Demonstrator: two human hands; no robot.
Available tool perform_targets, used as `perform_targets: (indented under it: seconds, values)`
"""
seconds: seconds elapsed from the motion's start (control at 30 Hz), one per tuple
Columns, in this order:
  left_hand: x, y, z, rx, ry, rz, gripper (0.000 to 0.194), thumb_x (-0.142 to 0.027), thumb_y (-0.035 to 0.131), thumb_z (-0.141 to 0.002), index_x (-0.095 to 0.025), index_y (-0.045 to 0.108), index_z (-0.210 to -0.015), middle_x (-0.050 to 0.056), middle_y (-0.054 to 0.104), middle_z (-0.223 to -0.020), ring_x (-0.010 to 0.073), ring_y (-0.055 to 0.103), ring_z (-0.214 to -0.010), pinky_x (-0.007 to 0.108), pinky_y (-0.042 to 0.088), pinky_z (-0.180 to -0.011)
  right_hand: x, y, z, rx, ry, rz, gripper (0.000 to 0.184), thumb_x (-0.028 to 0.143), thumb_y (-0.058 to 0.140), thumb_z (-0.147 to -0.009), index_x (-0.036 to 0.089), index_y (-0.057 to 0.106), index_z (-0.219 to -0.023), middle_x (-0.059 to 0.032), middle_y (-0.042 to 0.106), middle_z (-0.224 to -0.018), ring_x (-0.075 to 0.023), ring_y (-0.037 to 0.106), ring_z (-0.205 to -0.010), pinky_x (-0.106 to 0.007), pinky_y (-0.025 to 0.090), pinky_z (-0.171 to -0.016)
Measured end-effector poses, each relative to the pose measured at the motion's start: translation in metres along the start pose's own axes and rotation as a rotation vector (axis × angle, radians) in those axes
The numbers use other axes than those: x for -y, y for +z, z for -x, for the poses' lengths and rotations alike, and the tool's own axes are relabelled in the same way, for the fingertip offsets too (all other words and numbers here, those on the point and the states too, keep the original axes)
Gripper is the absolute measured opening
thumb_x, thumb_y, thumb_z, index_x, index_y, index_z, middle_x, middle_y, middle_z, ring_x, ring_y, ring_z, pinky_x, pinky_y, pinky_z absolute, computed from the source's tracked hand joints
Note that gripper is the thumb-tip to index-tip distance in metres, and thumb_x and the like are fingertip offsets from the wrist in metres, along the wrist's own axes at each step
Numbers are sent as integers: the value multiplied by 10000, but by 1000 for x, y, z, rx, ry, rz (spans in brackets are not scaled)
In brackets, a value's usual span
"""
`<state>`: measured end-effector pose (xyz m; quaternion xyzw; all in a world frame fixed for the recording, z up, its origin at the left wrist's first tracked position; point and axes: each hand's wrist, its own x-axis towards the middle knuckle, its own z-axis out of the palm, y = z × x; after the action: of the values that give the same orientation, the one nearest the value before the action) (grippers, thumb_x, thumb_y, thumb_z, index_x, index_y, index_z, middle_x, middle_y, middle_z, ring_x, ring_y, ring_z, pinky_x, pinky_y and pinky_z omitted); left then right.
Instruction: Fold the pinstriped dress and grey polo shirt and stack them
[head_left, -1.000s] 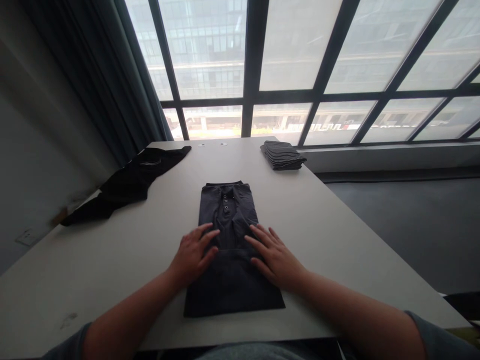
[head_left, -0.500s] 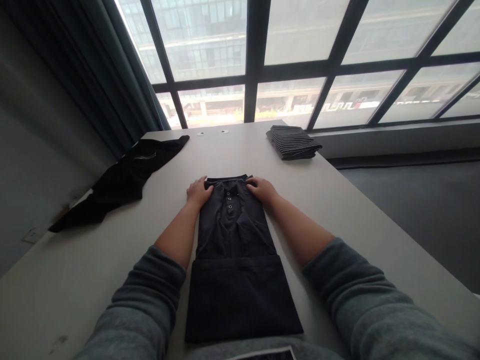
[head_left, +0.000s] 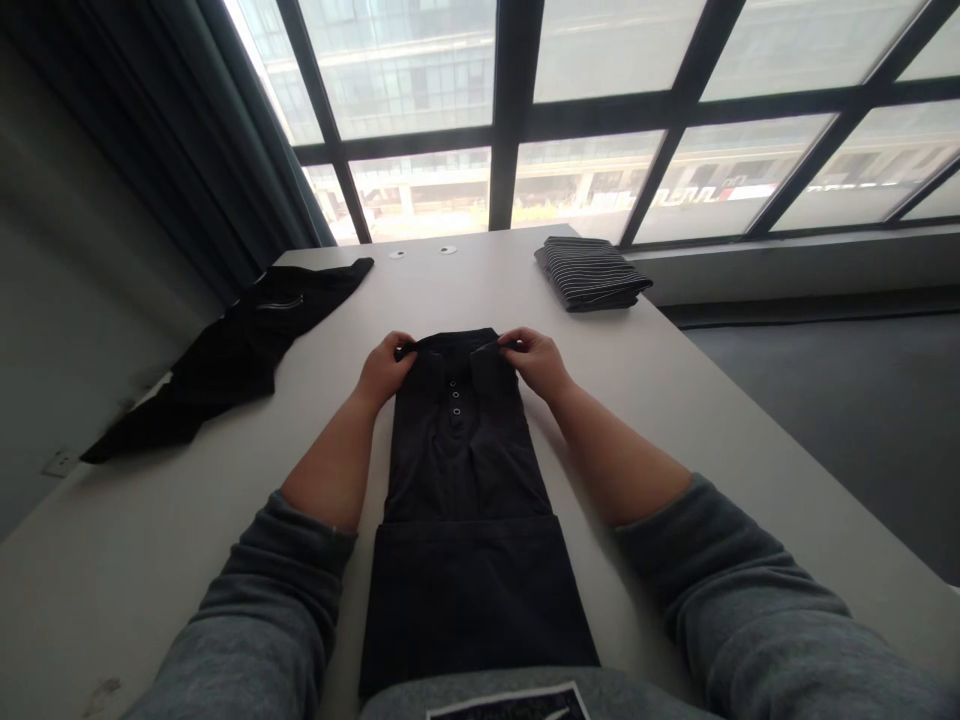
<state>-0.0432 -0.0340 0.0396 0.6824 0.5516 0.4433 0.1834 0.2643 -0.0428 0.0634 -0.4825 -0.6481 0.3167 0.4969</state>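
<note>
A dark polo shirt (head_left: 465, 480) lies folded lengthwise on the white table (head_left: 675, 400), collar end away from me, its bottom part folded up over the body. My left hand (head_left: 384, 368) pinches the shirt's far left corner at the collar. My right hand (head_left: 538, 362) pinches the far right corner. Both corners are lifted slightly off the table. White snap buttons show between my hands.
A loose black garment (head_left: 240, 345) lies spread at the table's left edge. A folded striped garment (head_left: 589, 272) sits at the far right corner. Two small round caps (head_left: 448, 250) mark the far edge by the window. A dark curtain (head_left: 187, 150) hangs at the left.
My hands moved from flat on the shirt's middle up to its collar end, then closed on the two far corners and raised them a little.
</note>
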Motion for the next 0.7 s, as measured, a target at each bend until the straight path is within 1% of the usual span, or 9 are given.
perform_targets:
  seconds: [0.07, 0.17, 0.27, 0.33, 0.4, 0.47, 0.57, 0.63, 0.7]
  values:
    - [-10, -10, 9, -16, 36, 40, 323, -333, 665, -855, -220, 664, -1157, 31, 729, -1078, 190, 662, -901, 330, 540, -887, 14, -3, 8, 20, -23, -44, 326, 314, 699, -734, 181, 718, -1030, -33, 738, -909, -154, 646, -767, -265, 535, -700]
    - [-29, -29, 28, 4, 89, 61, 326, -351, 686, -854, -226, 666, -1154, 28, 729, -1065, 192, 671, -903, 327, 545, -869, 37, -11, 25, 64, -86, -62, 426, 289, 700, -748, 204, 690, -1165, -46, 737, -1096, -160, 677, -839, -272, 557, -727]
    - [-47, -50, 57, 67, 159, 52, 318, -358, 707, -861, -224, 682, -1148, 38, 734, -1039, 209, 686, -936, 331, 552, -878, 57, -22, 54, 139, -147, 36, 528, 256, 687, -800, 234, 657, -1326, -58, 720, -1195, -162, 689, -865, -290, 576, -768]
    - [-55, -61, 80, 143, 222, 39, 274, -357, 697, -881, -224, 694, -1121, 50, 736, -1057, 216, 692, -966, 336, 560, -902, 63, -30, 78, 181, -210, 156, 534, 227, 665, -841, 245, 646, -1374, -69, 712, -1224, -175, 698, -915, -310, 582, -830]
    - [-58, -68, 102, 244, 282, 30, 204, -347, 670, -904, -224, 703, -1063, 69, 731, -1113, 225, 693, -1032, 345, 562, -953, 63, -35, 102, 236, -281, 298, 493, 184, 629, -871, 247, 665, -1359, -73, 713, -1226, -196, 700, -996, -336, 574, -910]
    - [-55, -69, 122, 360, 320, 17, 134, -295, 634, -910, -226, 707, -998, 81, 726, -1155, 229, 691, -1083, 350, 559, -990, 58, -38, 122, 350, -328, 441, 436, 122, 583, -876, 240, 713, -1275, -72, 720, -1206, -210, 694, -1041, -355, 560, -957]
    - [-47, -65, 143, 484, 348, -35, 179, -160, 581, -859, -236, 712, -953, 66, 731, -1170, 215, 699, -1077, 339, 563, -974, 48, -38, 140, 509, -364, 611, 400, 50, 544, -847, 228, 763, -1131, -79, 721, -1167, -230, 672, -1071, -374, 547, -977]
    - [-43, -63, 149, 500, 363, -64, 249, -103, 554, -825, -241, 715, -956, 50, 736, -1178, 207, 702, -1073, 332, 560, -972, 46, -37, 144, 502, -391, 691, 378, 46, 542, -852, 222, 772, -1094, -92, 714, -1133, -246, 650, -1088, -384, 536, -983]
    - [-42, -61, 151, 460, 364, -79, 283, -88, 545, -817, -244, 715, -981, 42, 741, -1179, 206, 702, -1082, 334, 553, -985, 46, -36, 143, 447, -397, 747, 351, 63, 535, -876, 211, 773, -1087, -99, 701, -1095, -243, 647, -1043, -369, 532, -954]
